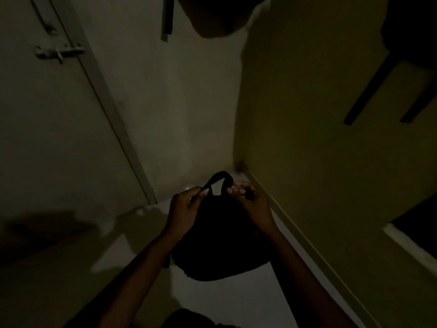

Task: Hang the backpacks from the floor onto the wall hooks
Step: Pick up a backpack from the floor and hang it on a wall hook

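A black backpack point(220, 245) hangs in front of me above the pale floor, held up by both hands in a dim room corner. My left hand point(184, 207) pinches the left end of its top loop handle point(218, 179). My right hand point(254, 202) pinches the right end of the same loop and the bag's top. Another dark bag point(220, 15) hangs high on the wall at the top of the view, with a strap point(167, 17) dangling beside it. The hooks themselves are hidden.
A closed door with a metal latch point(59, 52) fills the left. A yellowish wall point(319, 138) runs along the right, with another dark hanging bag and straps point(402, 55) at the top right. A dark opening point(418, 221) lies low on the right.
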Demonstrator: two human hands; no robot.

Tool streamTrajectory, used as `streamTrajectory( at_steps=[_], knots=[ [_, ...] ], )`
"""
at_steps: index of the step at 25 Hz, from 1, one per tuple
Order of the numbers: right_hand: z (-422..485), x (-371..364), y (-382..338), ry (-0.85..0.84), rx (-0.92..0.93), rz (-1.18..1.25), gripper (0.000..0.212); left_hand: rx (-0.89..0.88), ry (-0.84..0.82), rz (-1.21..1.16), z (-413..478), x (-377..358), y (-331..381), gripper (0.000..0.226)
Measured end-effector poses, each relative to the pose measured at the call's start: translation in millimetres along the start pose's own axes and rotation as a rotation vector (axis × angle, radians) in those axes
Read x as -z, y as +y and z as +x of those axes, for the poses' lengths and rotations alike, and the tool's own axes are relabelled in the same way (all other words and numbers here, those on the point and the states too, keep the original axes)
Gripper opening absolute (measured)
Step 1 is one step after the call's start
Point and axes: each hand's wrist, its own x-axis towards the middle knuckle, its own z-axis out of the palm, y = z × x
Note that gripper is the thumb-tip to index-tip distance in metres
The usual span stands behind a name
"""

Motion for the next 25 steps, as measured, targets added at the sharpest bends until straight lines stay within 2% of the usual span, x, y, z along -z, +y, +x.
streamTrajectory(
  at_steps=[3, 4, 10, 14, 21, 25],
  knots=[
    [65, -10, -37, -0.09, 0.056, -0.066, 0.008, -0.055, 0.015, 0.008, 74, 8, 10, 0.033],
    [89, -13, -53, -0.101, 0.086, -0.052, 0.013, -0.101, 0.032, 0.019, 104, 12, 13, 0.031],
    [202, -29, -154, -0.007, 0.226, -0.025, 0.012, -0.306, 0.105, 0.16, 277, 36, 39, 0.036],
    [271, -34, -224, 0.15, 0.317, -0.054, 0.017, -0.376, 0.04, -0.094, 381, 51, 82, 0.017],
    [328, 5, -327, 0.457, 0.464, -0.137, 0.022, -0.562, -0.091, -0.312, 502, 21, 176, 0.015],
    [340, 42, -409, 0.62, 0.605, -0.198, 0.021, -0.716, -0.027, -0.384, 549, 0, 265, 0.015]
  ],
)
